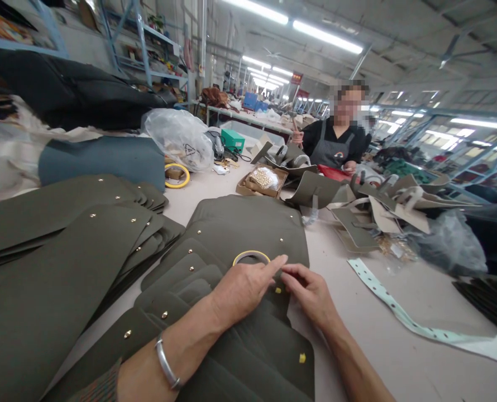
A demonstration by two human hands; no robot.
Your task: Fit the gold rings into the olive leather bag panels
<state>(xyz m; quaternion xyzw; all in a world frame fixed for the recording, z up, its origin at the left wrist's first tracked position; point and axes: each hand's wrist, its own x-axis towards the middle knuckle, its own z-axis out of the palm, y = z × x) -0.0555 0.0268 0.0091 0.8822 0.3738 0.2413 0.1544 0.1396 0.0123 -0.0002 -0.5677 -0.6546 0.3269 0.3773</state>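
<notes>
My left hand (pixel 242 287) is closed over a roll of yellow-edged tape (pixel 252 254), whose upper rim shows behind the knuckles. Close to its outstretched index finger, my right hand (pixel 309 287) pinches thumb and forefinger together; whatever is between them is too small to make out. Beneath both hands lie overlapping dark olive leather-like panels (pixel 240 218) with small gold studs (pixel 191 268). Two small yellow tape tabs, an upper one (pixel 278 290) and a lower one (pixel 302 358), stick along the panels' right side.
More studded panels (pixel 64 268) are stacked at left, beside a blue-grey roll (pixel 101 162). Another tape roll (pixel 177 176) and a box of gold hardware (pixel 263 180) lie farther back. A dotted pale-green strip (pixel 395 307) is at right. Across the table a person (pixel 336 139) holds a tool.
</notes>
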